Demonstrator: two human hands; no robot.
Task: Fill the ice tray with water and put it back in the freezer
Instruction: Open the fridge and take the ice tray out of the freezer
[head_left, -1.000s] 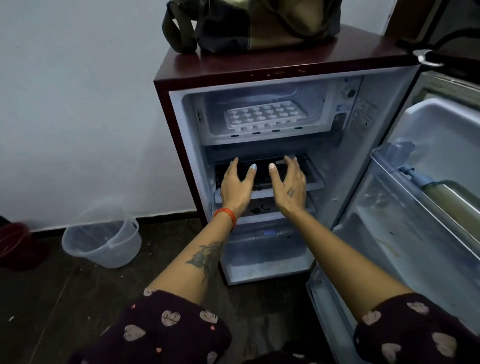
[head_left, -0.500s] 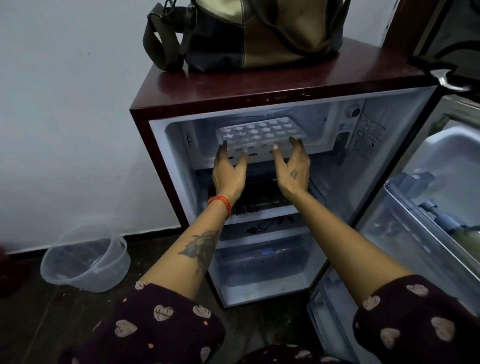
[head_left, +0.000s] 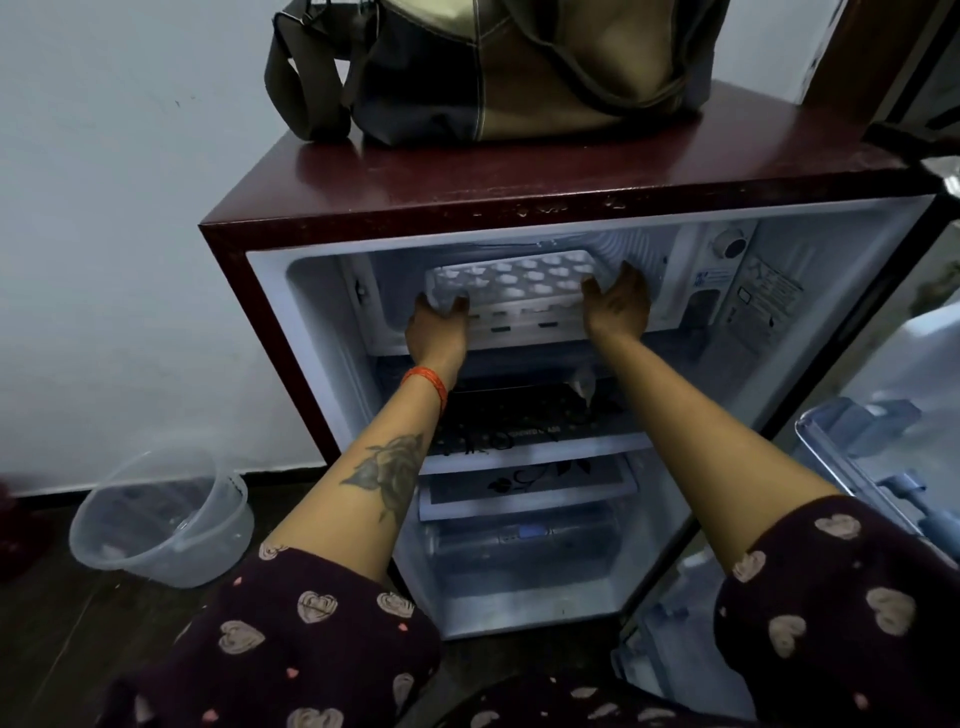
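The white ice tray (head_left: 511, 283) lies flat inside the freezer compartment (head_left: 363, 301) at the top of the open fridge (head_left: 519, 208), with bare floor showing before its front edge. The left hand (head_left: 436, 332) grasps the tray's near left corner, and the right hand (head_left: 618, 306) curls around its right end. Above the tray, a bag (head_left: 493, 67) sits on the fridge's top; a clear tub (head_left: 161, 519) stands on the ground, well left of the fridge.
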